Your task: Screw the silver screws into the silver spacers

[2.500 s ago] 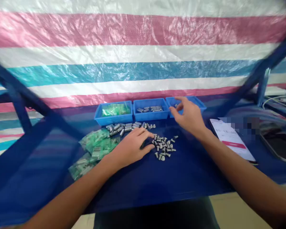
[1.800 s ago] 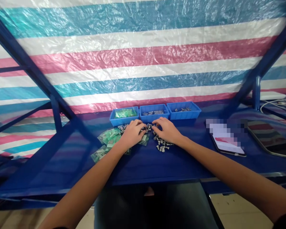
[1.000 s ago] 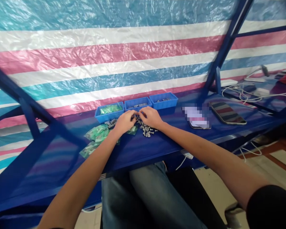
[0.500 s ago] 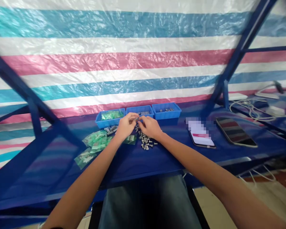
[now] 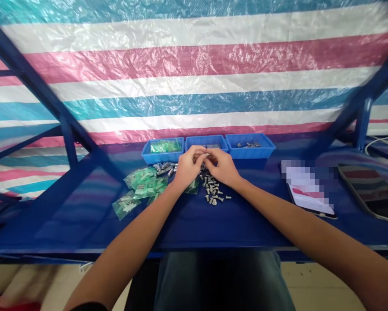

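Observation:
My left hand (image 5: 186,167) and my right hand (image 5: 222,166) meet fingertip to fingertip just above the blue table (image 5: 213,224), both pinched on a small metal part I cannot make out clearly. Below them lies a heap of small metal screws (image 5: 212,190). A pile of short metal sleeves (image 5: 164,167) lies left of the hands. Green plastic bags (image 5: 141,186) are scattered further left.
Three blue bins stand in a row at the back: one with green bags (image 5: 163,149), a middle one (image 5: 206,141) and a right one (image 5: 249,146) with metal parts. Two phones (image 5: 308,192) (image 5: 370,190) lie at the right. Blue frame bars (image 5: 45,95) cross in front of a striped tarpaulin.
My right hand came back from the right bin to meet my left hand over the screws. Both hands lifted off the table and pinched together. The camera swung about.

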A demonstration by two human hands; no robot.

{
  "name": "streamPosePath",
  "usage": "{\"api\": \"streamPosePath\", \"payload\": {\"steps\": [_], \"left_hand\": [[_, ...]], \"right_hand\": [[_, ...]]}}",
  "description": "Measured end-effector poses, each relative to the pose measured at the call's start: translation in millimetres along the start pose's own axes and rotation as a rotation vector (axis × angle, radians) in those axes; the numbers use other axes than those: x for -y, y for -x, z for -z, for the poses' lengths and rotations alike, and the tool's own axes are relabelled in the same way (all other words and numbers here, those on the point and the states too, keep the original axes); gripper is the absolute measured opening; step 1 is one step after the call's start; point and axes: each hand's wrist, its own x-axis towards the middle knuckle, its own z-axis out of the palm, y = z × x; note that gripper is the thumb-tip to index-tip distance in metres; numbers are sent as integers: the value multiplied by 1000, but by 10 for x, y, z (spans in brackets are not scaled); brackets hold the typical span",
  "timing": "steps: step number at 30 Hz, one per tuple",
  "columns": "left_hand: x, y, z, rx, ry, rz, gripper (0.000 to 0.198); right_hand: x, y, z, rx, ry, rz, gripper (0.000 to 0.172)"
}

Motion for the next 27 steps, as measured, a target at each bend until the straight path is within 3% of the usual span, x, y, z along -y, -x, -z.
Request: {"api": "streamPosePath", "payload": {"steps": [9, 18, 23, 27], "left_hand": [[14, 0, 50, -27, -24, 47, 19], [-143, 61, 40, -74, -259, -109, 16], [-200, 70, 5, -61, -187, -126, 17], [-198, 35, 5, -124, -158, -82, 18]], "right_hand": [[155, 38, 23, -41, 33, -2, 16], [194, 55, 8, 22, 200, 84, 16], [188, 57, 35, -81, 182, 63, 12], [101, -160, 75, -232, 158, 40, 13]]}}
